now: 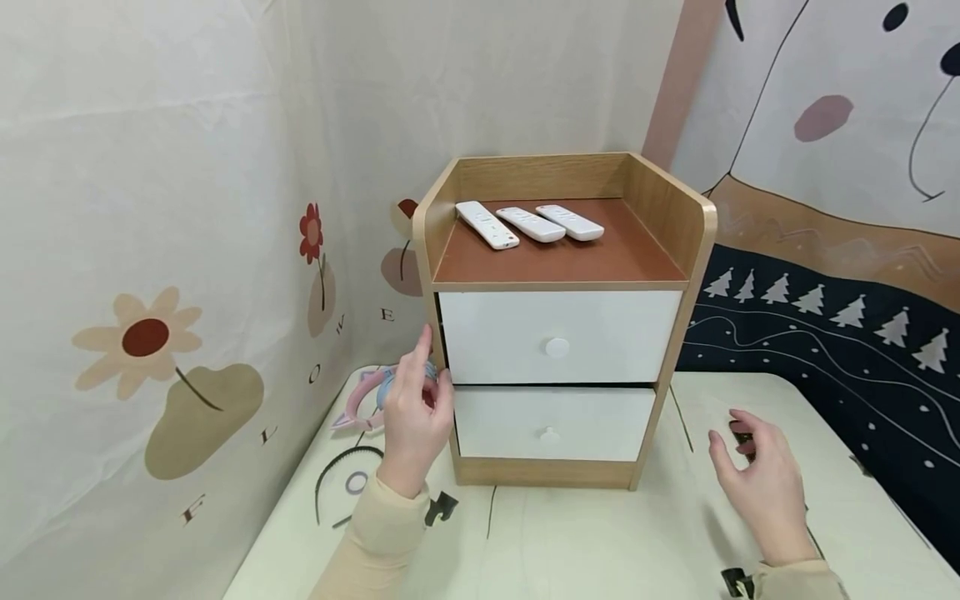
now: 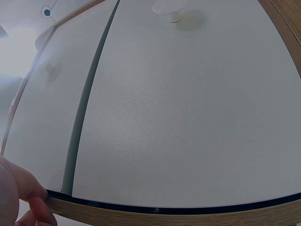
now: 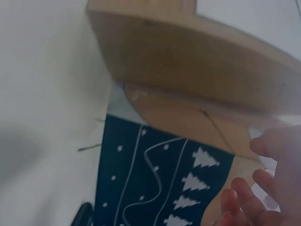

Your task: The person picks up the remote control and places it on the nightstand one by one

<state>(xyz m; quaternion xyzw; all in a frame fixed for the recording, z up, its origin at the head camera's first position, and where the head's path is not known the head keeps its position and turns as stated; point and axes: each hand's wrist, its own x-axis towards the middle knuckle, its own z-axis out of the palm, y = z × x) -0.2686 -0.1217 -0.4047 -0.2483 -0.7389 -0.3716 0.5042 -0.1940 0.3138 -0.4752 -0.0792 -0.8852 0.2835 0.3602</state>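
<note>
A small wood-edged cabinet (image 1: 573, 474) with two white drawers stands on the table in the head view. My left hand (image 1: 418, 417) is at its left side, the thumb by the front edge; the left wrist view shows the fingers (image 2: 26, 186) touching that wooden edge. The upper drawer (image 1: 495, 337) and lower drawer (image 1: 495, 423) have round white knobs, with a dark gap between their fronts. Three white remote controls, a left one (image 1: 487, 225), a middle one (image 1: 531, 224) and a right one (image 1: 570, 222), lie on top. My right hand (image 1: 765, 483) hovers right of the cabinet, fingers loosely bent, holding nothing.
Left of the cabinet lie a pink headband-like item (image 1: 358, 406), a dark toothed hairband (image 1: 330, 471) and a small lavender ring (image 1: 356, 482). Printed cloths hang behind and along the left and right. A dark thing shows behind my right fingers, too hidden to identify.
</note>
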